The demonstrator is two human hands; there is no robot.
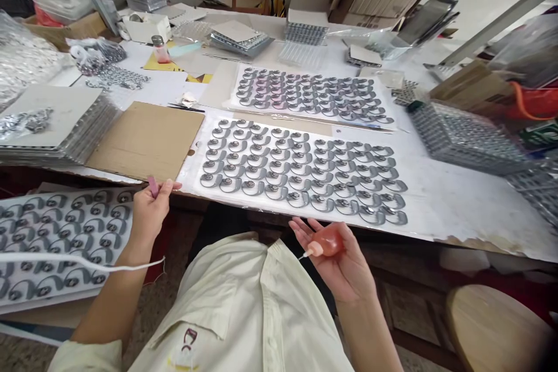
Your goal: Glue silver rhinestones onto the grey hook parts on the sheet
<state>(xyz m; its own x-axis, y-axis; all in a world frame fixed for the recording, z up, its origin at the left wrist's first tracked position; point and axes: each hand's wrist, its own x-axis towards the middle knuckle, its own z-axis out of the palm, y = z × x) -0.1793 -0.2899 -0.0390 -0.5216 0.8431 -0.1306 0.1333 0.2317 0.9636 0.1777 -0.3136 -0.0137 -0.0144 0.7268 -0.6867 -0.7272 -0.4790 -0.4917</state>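
My left hand is closed, pinching a small mauve strip near the table's front edge, just below a brown cardboard sheet. Palm up, my right hand grips a small squeeze bottle of red liquid. The bottle's thin white nozzle points down and left, toward my shirt. In front of me lies a white sheet bearing rows of grey curved parts, each with a small metallic piece. A second such sheet lies behind it, its parts reddish in places.
Stacked trays stand at left and right. At lower left is another sheet of parts, with a white cable crossing above it. A jar with red contents stands farther back. A round wooden stool is at lower right.
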